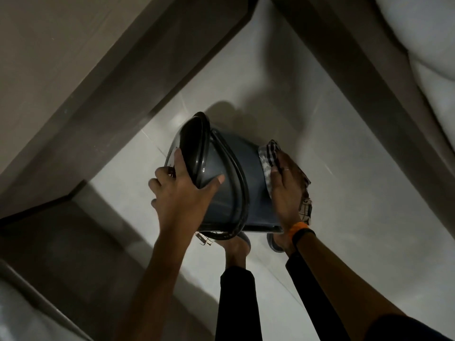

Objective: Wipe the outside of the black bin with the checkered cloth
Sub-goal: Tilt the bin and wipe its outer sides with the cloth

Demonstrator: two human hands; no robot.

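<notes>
The black bin (248, 173) is tipped on its side above the floor, its lidded top pointing left and its base to the right. My left hand (183, 190) grips the lid and rim end, thumb across the bin's side. My right hand (286, 190) presses the checkered cloth (269, 153) flat against the bin's base end. Part of the cloth hangs down behind that hand. A black hoop-like handle (242, 193) loops around the bin's middle.
Pale tiled floor (344, 205) lies below. My feet in dark sandals (274, 243) stand right under the bin. A dark wooden frame (123, 82) runs along the left, and a bed with white bedding (430, 45) sits at the right.
</notes>
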